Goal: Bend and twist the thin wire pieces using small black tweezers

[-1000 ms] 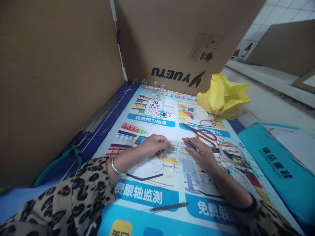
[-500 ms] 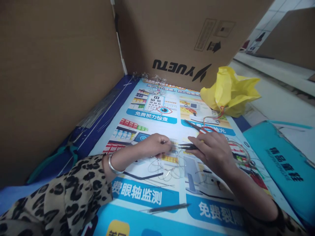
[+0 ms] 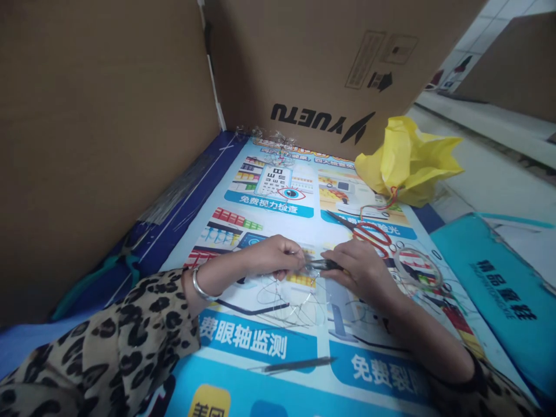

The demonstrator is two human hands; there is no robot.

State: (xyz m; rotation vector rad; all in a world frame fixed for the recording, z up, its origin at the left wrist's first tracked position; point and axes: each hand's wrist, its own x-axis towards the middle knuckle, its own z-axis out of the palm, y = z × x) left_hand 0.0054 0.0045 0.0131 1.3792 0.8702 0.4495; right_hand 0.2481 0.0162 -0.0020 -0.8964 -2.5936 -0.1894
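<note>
My left hand (image 3: 271, 258) is pinched shut on a small piece of thin wire work, low over a printed poster (image 3: 260, 341). My right hand (image 3: 358, 266) is closed on dark pliers (image 3: 324, 264) whose tips point left and meet the piece at my left fingertips. Loops of thin wire (image 3: 291, 301) hang from the piece and lie on the poster just below both hands. A silver bangle sits on my left wrist.
Red-handled scissors (image 3: 369, 233) lie just beyond my right hand, beside a clear coil (image 3: 417, 272). A crumpled yellow bag (image 3: 406, 162) is behind them. Cardboard walls (image 3: 99, 133) stand left and behind. A dark tool (image 3: 297, 365) lies near me. A teal bag (image 3: 499, 284) is at right.
My right hand picked up the pliers and brought their tips left to the piece in my left hand. My left hand stayed in place.
</note>
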